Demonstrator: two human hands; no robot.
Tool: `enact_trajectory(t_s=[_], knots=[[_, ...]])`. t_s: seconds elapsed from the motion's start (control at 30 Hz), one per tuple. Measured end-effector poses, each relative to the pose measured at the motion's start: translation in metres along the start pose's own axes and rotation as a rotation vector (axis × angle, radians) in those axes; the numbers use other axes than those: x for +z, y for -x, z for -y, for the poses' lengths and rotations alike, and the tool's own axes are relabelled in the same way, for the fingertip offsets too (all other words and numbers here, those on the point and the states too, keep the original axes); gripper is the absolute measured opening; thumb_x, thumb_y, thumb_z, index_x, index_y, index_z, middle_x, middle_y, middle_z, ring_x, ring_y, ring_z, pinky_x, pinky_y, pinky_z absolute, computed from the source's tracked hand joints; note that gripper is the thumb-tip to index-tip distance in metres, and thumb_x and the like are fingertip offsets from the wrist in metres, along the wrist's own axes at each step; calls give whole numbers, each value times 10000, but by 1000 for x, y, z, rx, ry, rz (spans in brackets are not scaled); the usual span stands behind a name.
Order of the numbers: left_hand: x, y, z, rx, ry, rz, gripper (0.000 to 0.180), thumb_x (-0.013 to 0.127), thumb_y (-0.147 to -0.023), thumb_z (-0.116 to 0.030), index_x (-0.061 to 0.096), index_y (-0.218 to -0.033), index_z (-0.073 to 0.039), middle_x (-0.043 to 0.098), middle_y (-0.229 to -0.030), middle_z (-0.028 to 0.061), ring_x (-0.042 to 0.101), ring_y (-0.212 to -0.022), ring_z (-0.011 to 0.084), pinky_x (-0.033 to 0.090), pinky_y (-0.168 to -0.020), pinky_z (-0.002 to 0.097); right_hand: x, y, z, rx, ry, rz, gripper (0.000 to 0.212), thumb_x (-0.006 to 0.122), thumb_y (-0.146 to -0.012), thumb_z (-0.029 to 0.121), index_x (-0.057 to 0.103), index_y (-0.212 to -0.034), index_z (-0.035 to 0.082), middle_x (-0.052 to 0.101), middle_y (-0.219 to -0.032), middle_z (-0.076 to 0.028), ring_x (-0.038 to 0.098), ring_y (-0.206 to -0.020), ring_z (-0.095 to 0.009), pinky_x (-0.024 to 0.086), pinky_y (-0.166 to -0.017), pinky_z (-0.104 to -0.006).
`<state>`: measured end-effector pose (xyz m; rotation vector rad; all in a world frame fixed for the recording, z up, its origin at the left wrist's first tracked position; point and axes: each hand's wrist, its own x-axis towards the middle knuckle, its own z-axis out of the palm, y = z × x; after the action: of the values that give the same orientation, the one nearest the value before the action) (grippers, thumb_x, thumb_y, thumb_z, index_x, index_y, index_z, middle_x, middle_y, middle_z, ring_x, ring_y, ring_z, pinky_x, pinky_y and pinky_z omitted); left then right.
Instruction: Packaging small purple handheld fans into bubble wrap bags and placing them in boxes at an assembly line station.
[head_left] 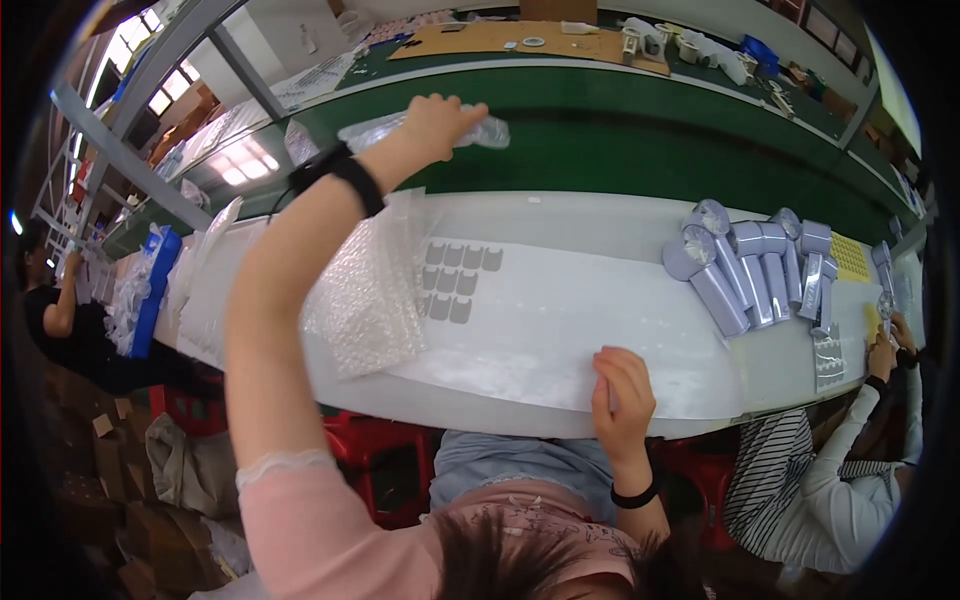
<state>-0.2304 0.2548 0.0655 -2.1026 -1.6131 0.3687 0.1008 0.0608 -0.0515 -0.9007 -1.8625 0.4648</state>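
My left hand point(436, 128) reaches far across the table. Its fingers are closed over a clear bubble-wrap package point(487, 131) beside the green strip; what the package contains cannot be made out. Beneath my left forearm lies a stack of clear bubble-wrap bags point(370, 300). My right hand point(624, 402) rests at the table's near edge, above the white sheet. Its fingers are loosely bent, the thumb stands a little apart, and I see nothing in the grasp. Several grey stickers point(461, 282) sit in rows on the white sheet point(560, 320), just right of the bags.
Several lilac handheld fans point(760, 265) lie in a group at the right. Past them, a co-worker's hands point(882, 350) handle another fan near a sticker sheet point(829, 362). A blue bin point(152, 290) of plastic bags stands left. Grey metal posts point(130, 155) rise at the far left.
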Motion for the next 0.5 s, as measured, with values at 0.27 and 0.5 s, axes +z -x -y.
enact_trajectory(t_s=[0.27,0.5], knots=[[92,-28,-28,-91,-53,-156,576,686,-706,-287,441,-1212,-162,563,-1056,122,557,-966,319,452,-769,463,3,-2,-3,21,-33,-25,165,510,-689,-76,584,-829,-25,586,-882,-154,568,-837,-309,467,-746,-360],[-35,154,-37,-487,520,286,708,604,-751,-528,475,-1016,115,593,-826,270,589,-813,405,471,-711,444,-3,-5,-3,32,-123,0,144,505,-695,-74,582,-806,-25,591,-841,-146,573,-807,-294,466,-732,-347]])
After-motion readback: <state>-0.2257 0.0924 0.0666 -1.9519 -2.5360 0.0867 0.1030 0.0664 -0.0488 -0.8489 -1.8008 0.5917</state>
